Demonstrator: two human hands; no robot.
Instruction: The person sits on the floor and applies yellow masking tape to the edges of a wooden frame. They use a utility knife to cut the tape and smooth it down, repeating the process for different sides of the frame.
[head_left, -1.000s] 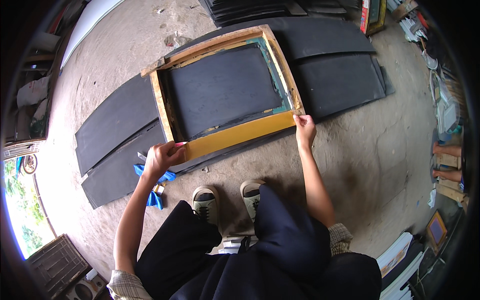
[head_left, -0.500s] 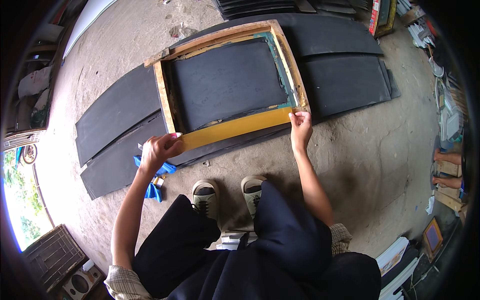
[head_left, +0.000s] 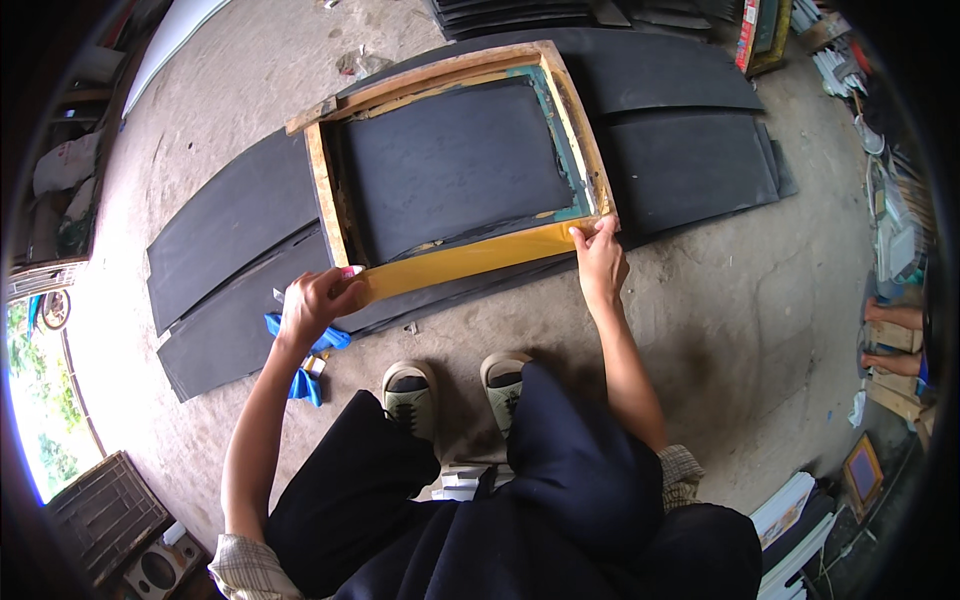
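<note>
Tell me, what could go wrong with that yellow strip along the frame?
The yellow strip might wrinkle or run askew, as no hand steadies its middle. It could go slack if the left grip or right grip slips. The wooden frame looks patchy and worn, so, if the strip is adhesive, it may stick poorly.

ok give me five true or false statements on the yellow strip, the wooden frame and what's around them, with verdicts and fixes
1. The yellow strip runs from the left grip to the right grip. True.
2. The wooden frame stands on a table. False: it lies on black sheets.
3. The right grip is at the frame's near right corner. True.
4. The blue cloth lies inside the frame. False: it is outside, below the left grip.
5. The person is barefoot. False: the person wears shoes.
</note>
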